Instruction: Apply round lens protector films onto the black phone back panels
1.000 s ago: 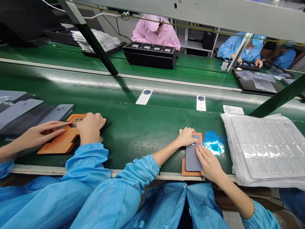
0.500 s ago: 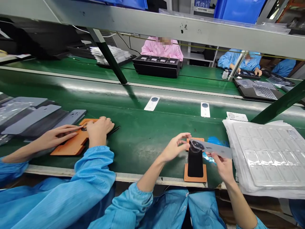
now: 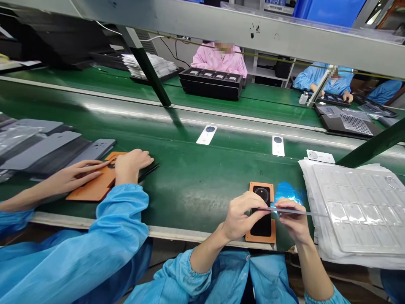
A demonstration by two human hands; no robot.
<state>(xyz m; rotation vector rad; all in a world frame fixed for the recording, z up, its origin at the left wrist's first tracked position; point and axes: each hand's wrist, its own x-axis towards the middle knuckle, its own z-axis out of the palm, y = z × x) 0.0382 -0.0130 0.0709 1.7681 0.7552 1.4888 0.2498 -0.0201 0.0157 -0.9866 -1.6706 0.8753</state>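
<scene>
The view is occupied chiefly by a green surface, along whose near edge the handwork is arranged. At the right, a clear compartmented tray is laid on white sheets; at the far left, grey panels are grouped. Beyond, a black container is placed before a person in pink. At near left, a second orange fixture is attended by a co-worker's hands. Nearer the centre, an orange fixture is occupied by a black piece, lying flat. Above the fixture, a thin panel is held almost edge-on, extended toward the tray. Its left end is pinched in the grip of the left hand, between thumb and fingers; farther right, it is grasped by the right hand, neither grip being relaxed. Smaller still, three white cards are spaced along the middle, and a piece of blue film is seen just beside the fixture. Progress is judged to be partial: the fixture is loaded and the panel is in hand, but the panel is not yet set down; its faces cannot be inspected at this angle.
</scene>
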